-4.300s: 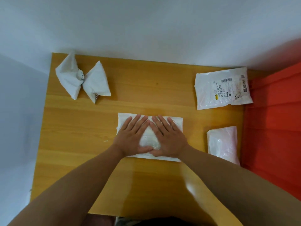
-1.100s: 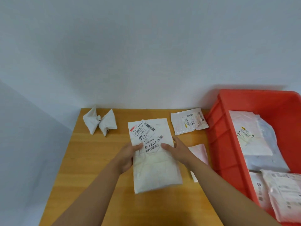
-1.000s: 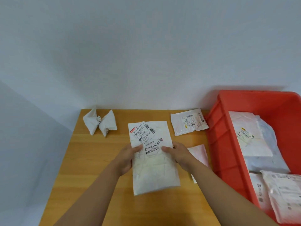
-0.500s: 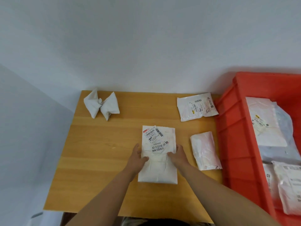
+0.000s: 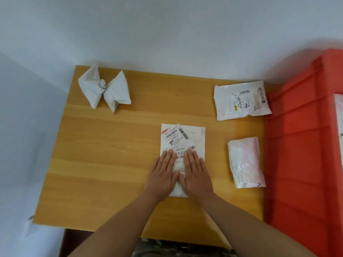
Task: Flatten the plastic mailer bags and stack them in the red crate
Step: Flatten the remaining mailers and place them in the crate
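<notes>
On the light wooden table point(image 5: 111, 164), well to the left of the red plastic crate point(image 5: 300, 154), a white plastic mailer bag with barcode labels point(image 5: 194, 138) lies flat. The left hand point(image 5: 163, 175) and right hand point(image 5: 195, 175) press its near half side by side, fingers straight, gripping nothing. It looks light, soft and probably slippery, so lifting it by pinching both long edges should keep it flat.

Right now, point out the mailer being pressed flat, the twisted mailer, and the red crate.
pressed mailer point(image 5: 194, 135), head view, bare upper right part beside its labels.
twisted mailer point(image 5: 118, 91), head view, right lobe of the bow shape.
red crate point(image 5: 300, 145), head view, ribbed outer wall facing the table.
</notes>
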`<state>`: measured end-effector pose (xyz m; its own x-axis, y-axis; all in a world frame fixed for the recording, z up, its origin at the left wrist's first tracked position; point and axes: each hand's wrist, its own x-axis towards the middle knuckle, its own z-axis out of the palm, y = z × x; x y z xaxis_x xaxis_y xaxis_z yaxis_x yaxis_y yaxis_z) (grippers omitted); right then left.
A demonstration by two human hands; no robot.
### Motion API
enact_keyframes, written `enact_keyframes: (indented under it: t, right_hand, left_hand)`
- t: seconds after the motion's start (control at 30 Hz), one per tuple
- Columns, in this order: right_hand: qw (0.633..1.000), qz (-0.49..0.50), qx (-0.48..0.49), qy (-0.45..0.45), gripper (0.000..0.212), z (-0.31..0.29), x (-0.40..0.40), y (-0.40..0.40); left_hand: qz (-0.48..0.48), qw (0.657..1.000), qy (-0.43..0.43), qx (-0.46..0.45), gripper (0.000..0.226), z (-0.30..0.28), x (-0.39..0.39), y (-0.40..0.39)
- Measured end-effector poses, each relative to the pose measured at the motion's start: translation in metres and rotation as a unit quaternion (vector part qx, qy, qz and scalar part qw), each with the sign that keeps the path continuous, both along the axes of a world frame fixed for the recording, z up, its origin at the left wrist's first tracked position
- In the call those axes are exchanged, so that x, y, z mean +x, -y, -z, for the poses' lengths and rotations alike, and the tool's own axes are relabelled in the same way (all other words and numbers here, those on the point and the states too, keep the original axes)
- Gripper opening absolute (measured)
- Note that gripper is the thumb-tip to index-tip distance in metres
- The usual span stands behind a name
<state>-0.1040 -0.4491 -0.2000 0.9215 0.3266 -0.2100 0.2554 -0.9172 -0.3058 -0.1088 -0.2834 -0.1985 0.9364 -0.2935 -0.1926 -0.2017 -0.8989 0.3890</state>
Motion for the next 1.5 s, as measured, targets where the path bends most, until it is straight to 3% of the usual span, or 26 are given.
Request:
enact_keyframes:
  t: [0.2, 0.57, 0.73, 0.9, 1.1, 1.5]
  right_hand:
    - [0.999, 0.011, -0.008, 0.035, 0.070, 0.013, -0.004, -0.001]
    - [1.000, 0.013, -0.021, 0.013, 0.069, 0.006, -0.004, -0.003]
    - [0.997, 0.046, 0.046, 0.046, 0.064, -0.011, 0.015, -0.002]
    - [0.992, 0.107, 0.059, 0.038, 0.067, -0.013, 0.069, -0.005]
    - [0.998, 0.057, 0.023, -0.006, 0.059, 0.004, 0.097, -0.002]
    - [0.998, 0.059, -0.022, -0.023, 0.061, 0.010, 0.095, -0.004]
  left_hand:
    - [-0.018, 1.000, -0.006, 0.015, 0.059, 0.011, -0.001, 0.004]
    - [-0.023, 0.999, 0.001, 0.039, 0.057, 0.007, -0.001, 0.007]
    - [-0.088, 0.995, 0.037, -0.027, 0.044, -0.011, 0.024, 0.014]
    - [-0.093, 0.992, 0.052, -0.066, 0.056, -0.012, 0.077, 0.019]
    - [-0.030, 1.000, -0.009, 0.001, 0.059, 0.009, 0.105, 0.012]
    - [-0.022, 0.998, -0.032, 0.056, 0.060, 0.009, 0.106, 0.015]
